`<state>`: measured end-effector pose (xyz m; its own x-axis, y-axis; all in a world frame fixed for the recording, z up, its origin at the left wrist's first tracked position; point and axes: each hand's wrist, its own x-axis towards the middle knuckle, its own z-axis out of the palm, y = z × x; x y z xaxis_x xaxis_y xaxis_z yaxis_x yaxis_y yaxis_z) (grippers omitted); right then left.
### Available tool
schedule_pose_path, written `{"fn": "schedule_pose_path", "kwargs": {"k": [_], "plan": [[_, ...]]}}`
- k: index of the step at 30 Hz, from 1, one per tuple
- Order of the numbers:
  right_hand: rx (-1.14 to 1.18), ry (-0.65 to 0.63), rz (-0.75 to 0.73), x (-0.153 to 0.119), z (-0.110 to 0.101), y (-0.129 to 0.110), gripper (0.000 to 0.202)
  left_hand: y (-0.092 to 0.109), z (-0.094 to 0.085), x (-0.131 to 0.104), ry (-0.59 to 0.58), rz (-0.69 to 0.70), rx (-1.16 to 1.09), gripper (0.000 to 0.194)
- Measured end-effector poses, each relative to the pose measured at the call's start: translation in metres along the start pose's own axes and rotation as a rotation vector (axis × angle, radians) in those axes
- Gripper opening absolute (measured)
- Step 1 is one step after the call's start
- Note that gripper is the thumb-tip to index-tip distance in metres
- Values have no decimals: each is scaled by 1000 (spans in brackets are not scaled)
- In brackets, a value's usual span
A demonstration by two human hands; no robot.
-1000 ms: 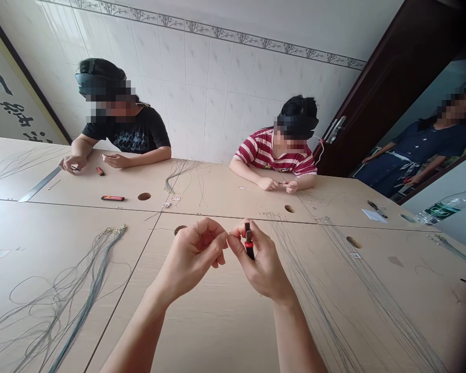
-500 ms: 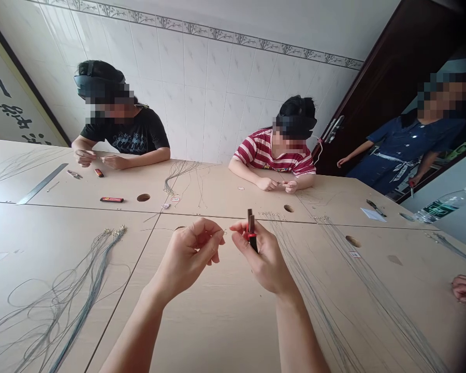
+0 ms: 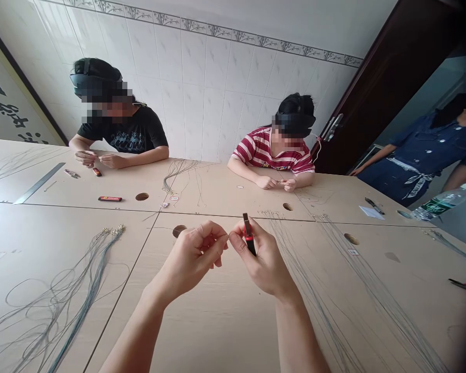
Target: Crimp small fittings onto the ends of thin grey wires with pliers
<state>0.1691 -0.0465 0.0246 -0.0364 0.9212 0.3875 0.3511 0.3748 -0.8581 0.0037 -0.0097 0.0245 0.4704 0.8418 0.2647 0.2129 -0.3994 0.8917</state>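
Observation:
My left hand (image 3: 196, 248) is closed, thumb and forefinger pinched at a tiny piece that is mostly hidden. My right hand (image 3: 258, 259) meets it there, thumb and forefinger touching the same spot. Held in the curl of my right hand is a black-and-red hand tool (image 3: 249, 239). Its flat dark metal tip points up and away from me; the rest is covered by the palm. A thin cord (image 3: 161, 228) shows on the table just left of my left hand. Behind my right hand lie long grey cords (image 3: 306, 280) with small gold-coloured ends.
A bundle of grey cords (image 3: 89, 300) spreads on the left. Across the table (image 3: 225, 321) two people work with their hands; another stands at right. A red-and-black lighter (image 3: 110, 199), a steel ruler (image 3: 41, 182), a water bottle (image 3: 442, 203) and round holes (image 3: 179, 231) are there.
My hands have come together, and their fingertips now touch. The tool has tilted slightly left. At right, the standing person has moved closer, and a hand has left the table edge.

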Motion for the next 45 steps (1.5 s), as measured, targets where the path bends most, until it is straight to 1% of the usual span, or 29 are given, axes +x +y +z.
{"fn": "schedule_pose_path", "kwargs": {"k": [5,7,9,11,13,17,19,21,23,27,30,35,45], "plan": [[-58,14,-5,0,1,0,16,1,0,1,24,-17,8,17],[-85,35,-3,1,1,4,10,1,-1,2,51,-25,9,19],[-164,63,8,2,2,8,3,1,-2,3,91,-33,11,20],[-245,72,23,3,4,12,9,0,-3,3,125,-26,21,18],[-290,46,50,4,5,14,14,-1,-4,4,158,-3,43,14],[-299,-50,134,4,5,12,13,-3,-5,4,223,45,102,11],[-283,-88,165,3,5,12,14,-4,-5,4,216,53,138,12],[-271,-107,184,3,5,12,14,-5,-5,4,183,54,178,13],[-271,-109,198,3,5,13,14,-6,-4,5,162,63,206,15],[-267,-97,233,3,2,14,14,-8,-3,4,166,92,240,17],[-250,-110,260,3,-1,15,14,-8,-3,4,162,111,278,17],[-231,-164,241,2,-2,13,15,-9,-3,4,151,135,323,14],[-318,-117,211,2,1,11,11,-9,0,4,142,155,369,12]]}}
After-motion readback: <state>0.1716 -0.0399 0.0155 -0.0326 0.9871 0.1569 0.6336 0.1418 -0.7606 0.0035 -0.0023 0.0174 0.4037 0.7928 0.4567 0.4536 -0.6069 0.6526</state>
